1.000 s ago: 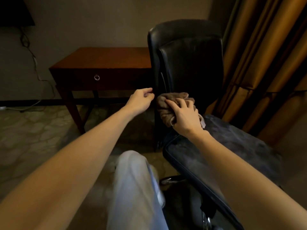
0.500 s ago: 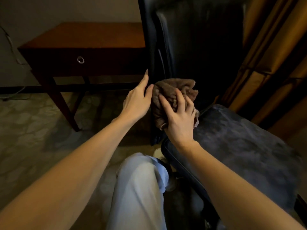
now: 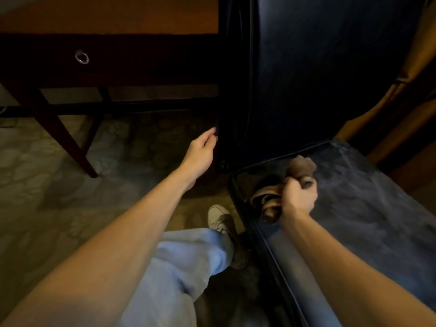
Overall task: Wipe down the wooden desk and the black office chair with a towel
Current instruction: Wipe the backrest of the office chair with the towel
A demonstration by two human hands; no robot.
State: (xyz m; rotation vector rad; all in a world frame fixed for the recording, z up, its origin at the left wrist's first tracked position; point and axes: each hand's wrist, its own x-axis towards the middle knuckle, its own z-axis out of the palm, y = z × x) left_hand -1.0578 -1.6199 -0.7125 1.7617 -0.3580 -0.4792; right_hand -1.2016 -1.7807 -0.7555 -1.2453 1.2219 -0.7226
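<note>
The black office chair (image 3: 368, 208) fills the right of the view, its backrest rising at top centre and its dusty seat lying below. My right hand (image 3: 297, 198) grips a bunched brown towel (image 3: 271, 197) on the seat's left front part. My left hand (image 3: 203, 151) reaches to the left edge of the backrest, fingers loosely bent, fingertips at the dark edge; whether they touch it is unclear. The wooden desk (image 3: 113, 17) stands at the upper left, with a ring pull (image 3: 81, 57) on its drawer.
Golden curtains (image 3: 401, 90) hang to the right of the chair. The desk's dark legs (image 3: 68, 140) stand on a patterned carpet (image 3: 47, 185). My leg in light blue trousers (image 3: 184, 267) and a shoe (image 3: 224, 223) are beside the seat's left edge.
My right hand has brought the towel down from the backrest onto the seat. My left hand has let go of the towel and moved to the backrest's left edge. The view has tilted downward.
</note>
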